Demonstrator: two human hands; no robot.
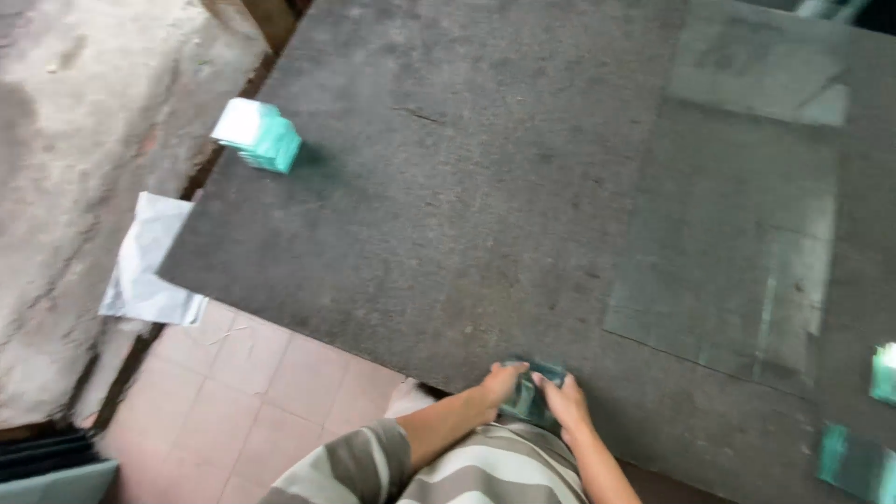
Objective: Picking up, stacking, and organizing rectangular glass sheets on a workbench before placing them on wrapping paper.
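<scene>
Single head view, worn high, pitched steeply down and rolled: the grey table (448,187) is seen running diagonally. The near table edge is caught at the bottom, tiled floor (271,373) at lower left. Medium range. No second view, so nothing is shared.

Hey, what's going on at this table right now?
A person in a striped shirt holds a small stack of greenish glass pieces at the near edge of a dark grey table. The left hand and right hand both have it in their grip. Another small stack of glass sits near the far left corner, and a large clear glass sheet lies flat on the right.
</scene>
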